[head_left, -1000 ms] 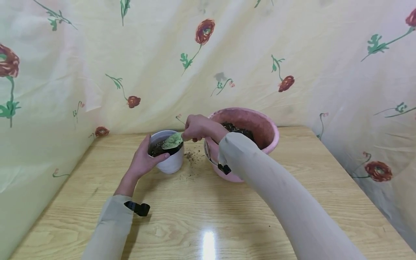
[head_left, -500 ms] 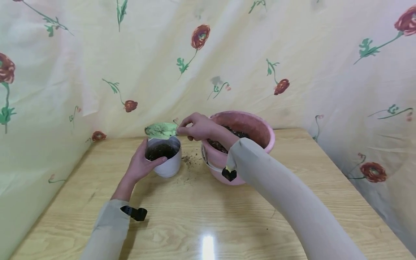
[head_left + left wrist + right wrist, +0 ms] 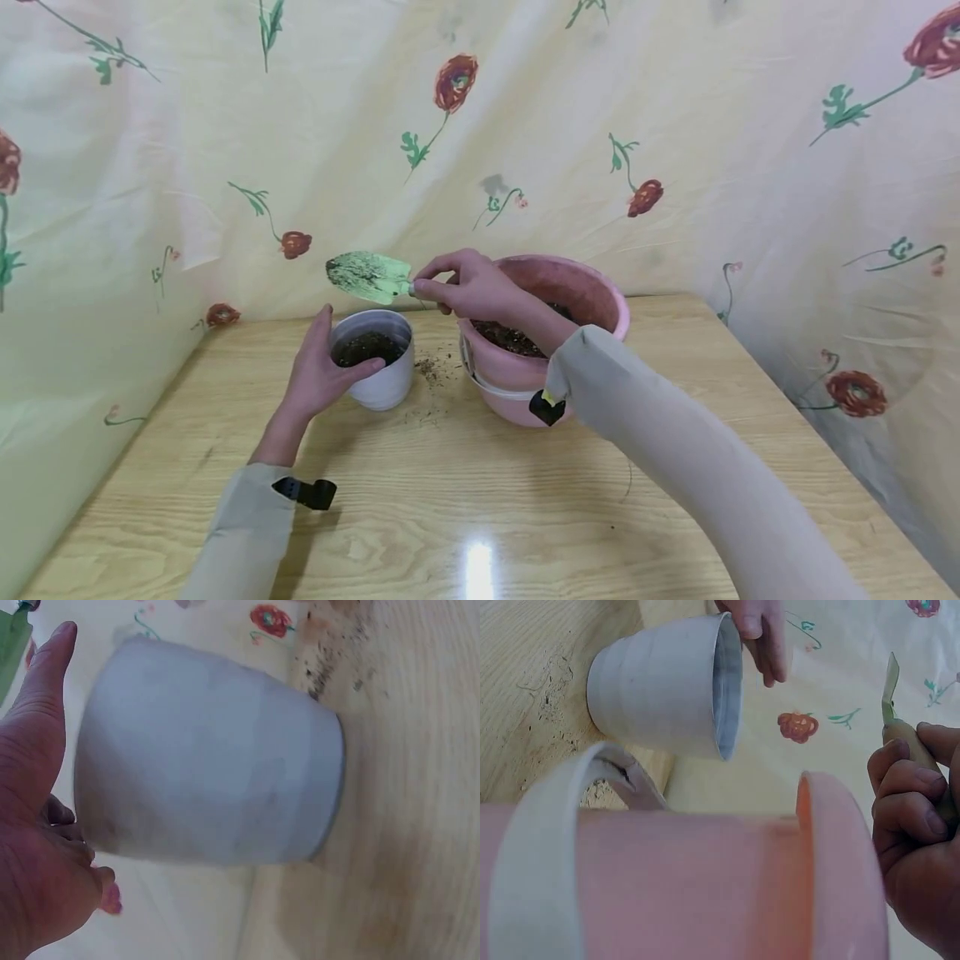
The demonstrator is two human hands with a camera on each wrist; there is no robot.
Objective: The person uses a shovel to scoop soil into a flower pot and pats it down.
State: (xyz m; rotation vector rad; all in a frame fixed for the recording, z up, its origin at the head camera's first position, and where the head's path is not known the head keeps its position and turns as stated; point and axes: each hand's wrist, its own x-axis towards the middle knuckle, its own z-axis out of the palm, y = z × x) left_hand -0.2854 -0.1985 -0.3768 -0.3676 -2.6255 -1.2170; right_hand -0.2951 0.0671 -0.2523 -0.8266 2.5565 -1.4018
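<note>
My right hand [image 3: 483, 287] grips a hand trowel by its handle, with fingers curled round it in the right wrist view. The trowel's green blade [image 3: 369, 277], smeared with dark soil, is in the air above and behind the white pot [image 3: 386, 385]. That pot stands upright on the table with dark soil [image 3: 369, 348] inside. My left hand [image 3: 315, 371] is at the pot's left side near the rim, thumb and fingers spread. In the left wrist view the thumb stands clear of the pot wall [image 3: 210, 757]; whether other fingers touch it, I cannot tell.
A pink bucket [image 3: 491, 362] with a white handle [image 3: 498, 390] and dark soil stands right of the pot, under my right forearm. Soil crumbs [image 3: 429, 371] lie between them on the wooden table [image 3: 420, 500]. A flowered curtain [image 3: 360, 167] hangs behind.
The trowel has come up out of the white pot, and its blade has turned to show its soiled face. My left hand's fingers have loosened from the pot's rim.
</note>
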